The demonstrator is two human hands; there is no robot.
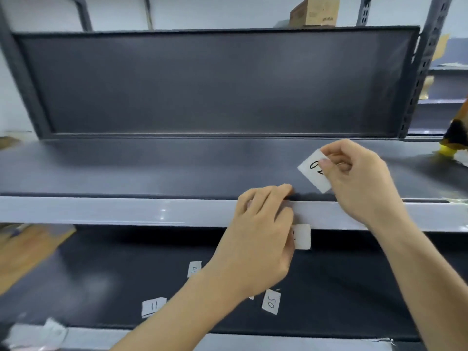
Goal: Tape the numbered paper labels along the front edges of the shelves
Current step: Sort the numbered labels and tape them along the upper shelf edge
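Note:
My right hand (354, 173) pinches a white paper label (314, 171) with a handwritten number, tilted above the dark middle shelf. My left hand (263, 224) rests against the pale front edge of that shelf (126, 211), fingers curled over the top of the edge. A second white label (302, 236) hangs below the edge, partly hidden by my left hand; whether the hand holds it I cannot tell. Three loose labels lie on the lower shelf: "11" (153, 306), one near my wrist (194, 269), and one marked "05" (271, 301).
A cardboard box (314, 11) sits on the top shelf. A brown box (27, 249) lies at the left of the lower shelf. A yellow and orange object (453, 140) sits at the right end. Crumpled white paper or tape (53, 333) lies on the lower front edge.

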